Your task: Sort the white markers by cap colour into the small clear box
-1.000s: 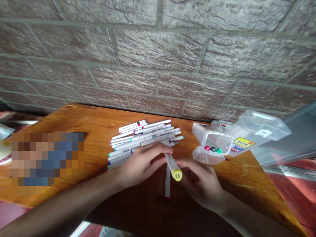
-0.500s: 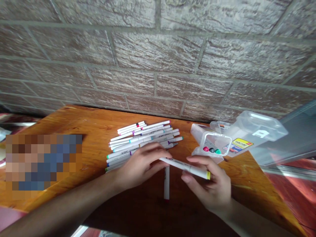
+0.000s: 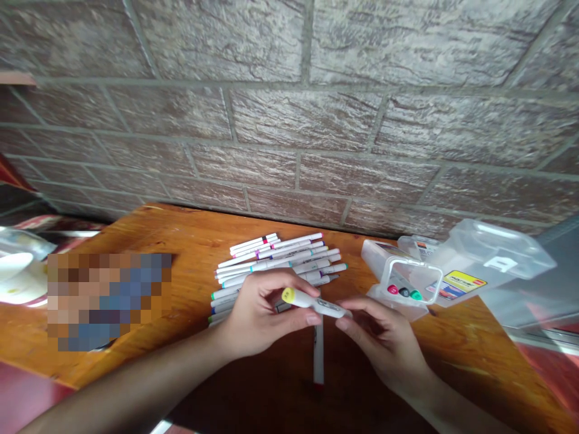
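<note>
Between my two hands a white marker (image 3: 328, 307) with a yellow end is held above the table, its yellow end pointing left. My left hand (image 3: 266, 307) has thumb and fingers closed about the marker near the yellow end. With thumb and fingertips, my right hand (image 3: 384, 337) pinches the opposite end. Below them a single white marker (image 3: 319, 355) with a red end lies on the wood. Behind my left hand is a pile of white markers (image 3: 275, 262) with coloured ends, partly covered by that hand.
Clear plastic cases (image 3: 470, 259) are at the right, one holding several markers (image 3: 404, 292). A brick wall (image 3: 271, 114) rises behind the wooden table (image 3: 181, 235). A blurred-out item (image 3: 113, 301) lies at the left, with a white cup (image 3: 18, 271) beyond it.
The marker has been turned round: its yellow end was at my right hand and now points left. My right hand has shifted to pinch the other end. The view has shifted slightly.
</note>
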A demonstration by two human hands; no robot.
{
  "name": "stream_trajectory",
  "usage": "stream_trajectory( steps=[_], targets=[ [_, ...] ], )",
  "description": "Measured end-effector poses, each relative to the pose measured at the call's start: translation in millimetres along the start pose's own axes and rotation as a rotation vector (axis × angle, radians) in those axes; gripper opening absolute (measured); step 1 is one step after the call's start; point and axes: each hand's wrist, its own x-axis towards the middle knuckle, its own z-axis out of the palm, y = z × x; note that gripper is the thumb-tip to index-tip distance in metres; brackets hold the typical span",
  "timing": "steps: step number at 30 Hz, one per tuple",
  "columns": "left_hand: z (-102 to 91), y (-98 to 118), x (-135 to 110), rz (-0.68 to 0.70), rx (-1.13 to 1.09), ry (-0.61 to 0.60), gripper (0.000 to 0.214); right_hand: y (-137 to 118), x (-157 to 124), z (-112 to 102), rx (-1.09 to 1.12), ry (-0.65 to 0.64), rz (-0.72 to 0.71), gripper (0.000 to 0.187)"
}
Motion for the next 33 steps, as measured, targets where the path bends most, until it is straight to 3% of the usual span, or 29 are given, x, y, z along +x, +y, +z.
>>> stream_trajectory(
  steps=[5, 22, 27, 33],
  targets=[
    [4.7, 1, -4, 0.043, -0.063, -0.077, 0.02, 3, 4, 0, -0.093, -0.18, -0.042, 0.013],
    [3.7, 0, -6, 0.165, 0.097, -0.254, 0.029, 4, -2, 1, -0.119, -0.213, 0.071, 0.01],
    [2.7, -2, -6, 0.153, 0.122, -0.128, 0.025, 0, -2, 0, -0.167, -0.19, 0.018, 0.006],
    [1.7, -7, -6, -0.133, -0.118, 0.09, 0.01, -13, -6, -1, -0.195, -0.083, -0.15, 0.011]
  ],
)
